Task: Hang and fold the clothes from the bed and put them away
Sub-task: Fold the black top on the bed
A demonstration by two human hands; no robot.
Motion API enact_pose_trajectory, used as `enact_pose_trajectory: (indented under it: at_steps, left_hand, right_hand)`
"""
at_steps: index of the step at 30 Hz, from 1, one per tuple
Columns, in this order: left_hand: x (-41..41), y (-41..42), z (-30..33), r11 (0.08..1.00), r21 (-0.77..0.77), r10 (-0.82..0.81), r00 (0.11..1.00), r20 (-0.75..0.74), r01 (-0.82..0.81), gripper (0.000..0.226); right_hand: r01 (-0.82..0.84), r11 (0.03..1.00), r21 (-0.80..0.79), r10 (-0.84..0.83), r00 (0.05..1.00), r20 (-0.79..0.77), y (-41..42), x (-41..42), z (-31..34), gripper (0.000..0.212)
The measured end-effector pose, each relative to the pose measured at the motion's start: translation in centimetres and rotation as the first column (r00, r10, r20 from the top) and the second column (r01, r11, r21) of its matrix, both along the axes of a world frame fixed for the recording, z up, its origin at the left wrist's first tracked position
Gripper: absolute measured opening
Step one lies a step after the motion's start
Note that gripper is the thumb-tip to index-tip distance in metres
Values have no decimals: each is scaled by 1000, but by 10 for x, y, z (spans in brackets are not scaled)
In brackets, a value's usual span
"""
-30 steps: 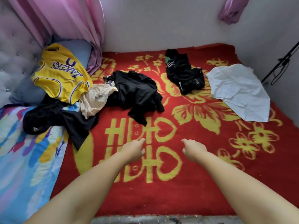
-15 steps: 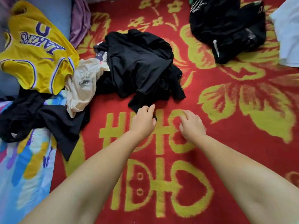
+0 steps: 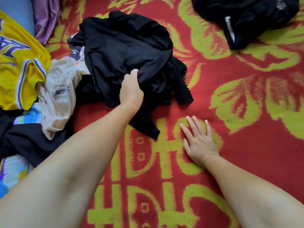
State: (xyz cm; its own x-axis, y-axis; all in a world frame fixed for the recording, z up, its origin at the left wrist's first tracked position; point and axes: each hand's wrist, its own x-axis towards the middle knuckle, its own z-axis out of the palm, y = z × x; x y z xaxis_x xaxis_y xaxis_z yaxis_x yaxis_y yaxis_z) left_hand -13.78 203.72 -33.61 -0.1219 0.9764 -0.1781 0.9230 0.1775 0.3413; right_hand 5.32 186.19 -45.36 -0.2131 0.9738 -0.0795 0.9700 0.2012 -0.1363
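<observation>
the left hand (image 3: 131, 91) is closed around a fold of the crumpled black garment (image 3: 128, 51), which is heaped on the red and yellow blanket (image 3: 246, 129) of the bed, left of centre. the right hand (image 3: 199, 140) is laid flat on the blanket, fingers straight and spread, with nothing held. a cream garment (image 3: 59, 96) is seen touching the black heap's left side, beside a yellow basketball jersey (image 3: 18, 71). another black garment (image 3: 243, 18) is seen at the far right, well apart.
</observation>
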Motion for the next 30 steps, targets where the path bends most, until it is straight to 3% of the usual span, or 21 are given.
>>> enact_pose_trajectory:
  at_steps: [2,4,9,12,14,17,21,23,25,28,30]
  left_hand:
    - [-8,-1,5,996,59,56,997,52,-59,44]
    - [-19,-18,11,997,70,18,999,29,-20,27]
    - [-47,-105,25,994,-13,-114,990,-80,113,21]
    - [-53,-147,49,990,-81,-103,989,102,112,13]
    - [-48,-167,76,993,-42,-93,958,270,108,10]
    - [-39,-188,126,989,44,-150,905,398,144,10]
    - [-30,-204,208,953,160,-304,829,469,259,28]
    - [-28,-207,251,933,218,-359,775,520,286,22]
    - [-35,-212,297,920,296,-381,756,532,256,22]
    - [-63,-213,352,906,399,-328,827,457,139,22]
    - [-85,-211,376,915,386,-280,873,399,117,17]
  right_hand:
    - [-5,1000,-13,5,1000,16,0,0,-2,58]
    - [0,999,-47,2,1000,26,0,0,-4,59]
    - [10,962,-273,9,998,69,3,2,5,57]
    - [14,902,-431,-8,1000,16,13,3,38,61]
    - [72,874,-481,-118,991,-64,16,2,74,68]
    - [111,924,-365,-204,953,-226,14,-1,141,80]
    - [-56,989,-139,4,937,-350,19,-16,245,88]
    - [-188,977,-105,145,934,-326,24,-27,287,66]
    - [-231,968,-102,179,913,-367,24,-34,333,33]
    - [9,997,-82,-61,755,-653,24,-31,404,19]
    - [115,993,-21,-93,668,-739,25,-26,450,21]
